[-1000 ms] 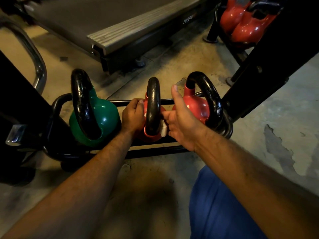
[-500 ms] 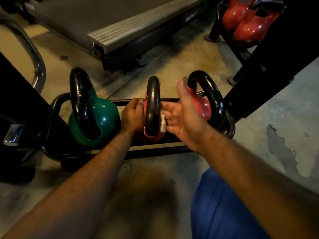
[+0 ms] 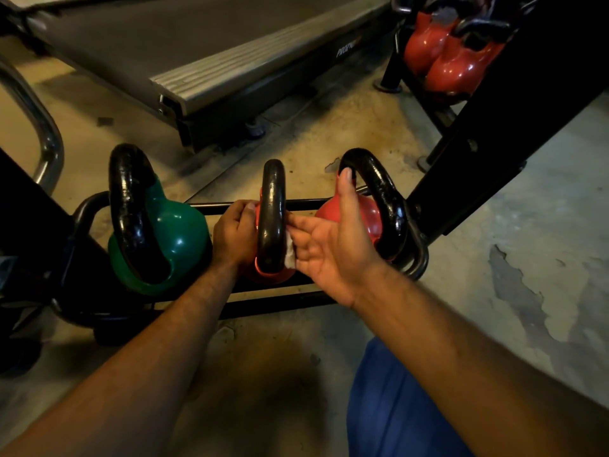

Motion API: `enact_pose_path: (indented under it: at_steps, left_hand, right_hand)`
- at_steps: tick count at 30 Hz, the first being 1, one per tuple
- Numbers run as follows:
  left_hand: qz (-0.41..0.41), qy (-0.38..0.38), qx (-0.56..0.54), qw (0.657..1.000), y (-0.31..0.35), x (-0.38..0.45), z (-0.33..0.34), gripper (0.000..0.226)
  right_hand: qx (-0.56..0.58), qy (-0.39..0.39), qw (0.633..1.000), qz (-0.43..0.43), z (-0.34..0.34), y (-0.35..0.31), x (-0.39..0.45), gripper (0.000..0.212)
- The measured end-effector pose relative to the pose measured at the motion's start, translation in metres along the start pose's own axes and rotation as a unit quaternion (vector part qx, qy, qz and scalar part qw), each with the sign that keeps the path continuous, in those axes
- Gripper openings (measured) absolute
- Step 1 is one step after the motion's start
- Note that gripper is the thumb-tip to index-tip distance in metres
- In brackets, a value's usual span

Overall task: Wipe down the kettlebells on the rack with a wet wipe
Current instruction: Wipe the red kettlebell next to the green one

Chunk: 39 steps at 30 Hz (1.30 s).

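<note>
White wet wipe (image 3: 289, 250) under right fingers (image 3: 298, 225), thumb raised

On a low black tubular steel rack (image 3: 316, 203) stand three kettlebells with glossy black handles: a green one (image 3: 178, 239) at the left, a small red one (image 3: 271, 222) in the middle and a larger red one (image 3: 362, 212) at the right. The left hand (image 3: 234, 237) curls against the left side of the middle kettlebell, while the right hand (image 3: 333, 245), palm up with thumb raised, presses a crumpled white wet wipe (image 3: 290, 253) to its right side. A grey treadmill deck (image 3: 230, 61) lies on the concrete floor (image 3: 527, 225) behind, and two more red kettlebells (image 3: 445, 57) sit on a black stand at the upper right.
</note>
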<state>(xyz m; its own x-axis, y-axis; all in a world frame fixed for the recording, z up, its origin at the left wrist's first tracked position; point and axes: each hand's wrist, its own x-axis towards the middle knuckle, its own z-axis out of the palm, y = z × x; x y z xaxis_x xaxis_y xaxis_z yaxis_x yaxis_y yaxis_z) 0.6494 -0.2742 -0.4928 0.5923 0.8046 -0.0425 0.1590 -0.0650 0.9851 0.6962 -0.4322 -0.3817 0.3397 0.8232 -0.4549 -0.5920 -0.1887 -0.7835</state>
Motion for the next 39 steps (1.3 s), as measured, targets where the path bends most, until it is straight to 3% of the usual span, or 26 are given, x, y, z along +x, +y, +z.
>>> enact_pose_path:
  at_steps: [4,10,12,15,18,23,26,28,33,39]
  left_hand:
    - [-0.004,0.001,-0.008,1.0,0.001,0.0,-0.002,0.023]
    - [0.006,0.005,0.007,1.0,0.002,-0.002,-0.001,0.024]
    - [0.009,0.004,0.011,1.0,0.0,-0.002,-0.001,0.024]
    - [0.013,0.001,0.002,1.0,0.0,-0.002,-0.004,0.028]
    - [0.013,0.0,0.005,1.0,0.002,-0.004,-0.003,0.024]
    - [0.016,0.01,0.023,1.0,0.002,-0.002,-0.001,0.025]
    - [0.012,0.011,0.018,1.0,-0.005,0.0,-0.004,0.036]
    - [0.014,0.007,0.017,1.0,-0.006,-0.001,-0.003,0.036]
    - [0.017,0.019,0.025,0.999,0.004,-0.004,0.002,0.024]
    - [0.017,0.021,0.017,0.999,0.003,-0.007,0.001,0.023]
  right_hand:
    - [0.138,0.014,0.99,0.013,0.004,-0.023,0.008,0.124]
    - [0.201,0.052,0.978,-0.027,0.016,-0.049,0.035,0.127]
    - [0.168,0.053,0.984,-0.041,0.02,-0.048,0.04,0.132]
    - [0.088,-0.004,0.996,-0.016,0.016,-0.027,0.029,0.114]
    - [0.094,-0.032,0.995,0.006,0.003,-0.019,0.022,0.127]
    - [0.164,0.033,0.984,-0.065,0.014,-0.054,0.05,0.129]
    - [0.076,0.02,0.995,-0.064,0.02,-0.04,0.043,0.121]
    - [0.046,0.0,0.998,-0.033,0.013,-0.028,0.034,0.127]
    - [0.145,0.066,0.985,-0.059,0.014,-0.049,0.056,0.125]
    - [-0.044,0.055,0.995,-0.077,0.005,-0.003,0.034,0.108]
